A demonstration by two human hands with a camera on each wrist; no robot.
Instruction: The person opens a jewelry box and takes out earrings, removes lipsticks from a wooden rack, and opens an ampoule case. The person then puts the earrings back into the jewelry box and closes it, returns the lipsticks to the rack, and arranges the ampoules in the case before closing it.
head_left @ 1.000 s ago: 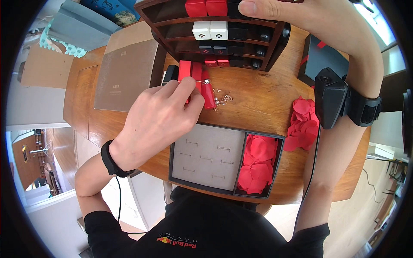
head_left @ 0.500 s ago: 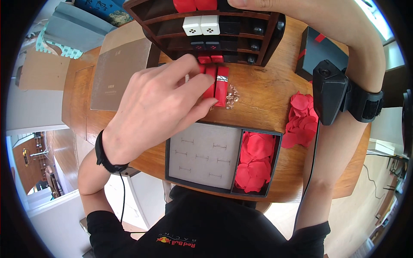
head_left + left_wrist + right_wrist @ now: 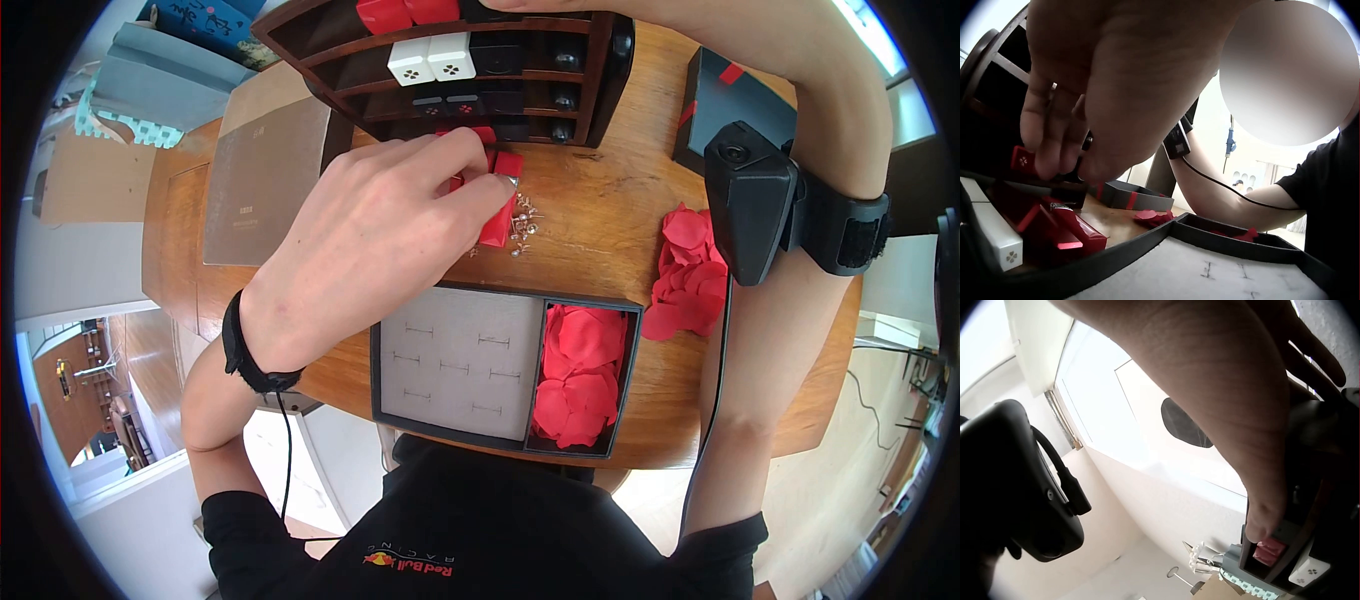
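Observation:
Above the red cases (image 3: 501, 215) on the table is my left hand (image 3: 370, 225), fingers bent downward. The left wrist view shows its fingertips (image 3: 1047, 164) close to a small red box (image 3: 1023, 160) in the rack; whether they touch is unclear. A white box (image 3: 999, 239) lies beside the red cases (image 3: 1066, 226). Small metal jewellery pieces (image 3: 522, 225) lie right of the cases. My right hand (image 3: 570, 5) grips the top of the dark wooden rack (image 3: 600, 85), its thumb in front in the right wrist view, beside a red box (image 3: 1269, 551).
Nearest my body lies a black-edged tray (image 3: 455, 440) with a grey slotted pad (image 3: 455, 368) and red petals (image 3: 575, 400). Loose petals (image 3: 685, 275) and a dark box with red ribbon (image 3: 735, 110) are at the right. A brown box (image 3: 262, 185) stands left.
My left hand has moved forward and to the right, over the red cases. The head view has shifted slightly; my right hand stays at the rack's top.

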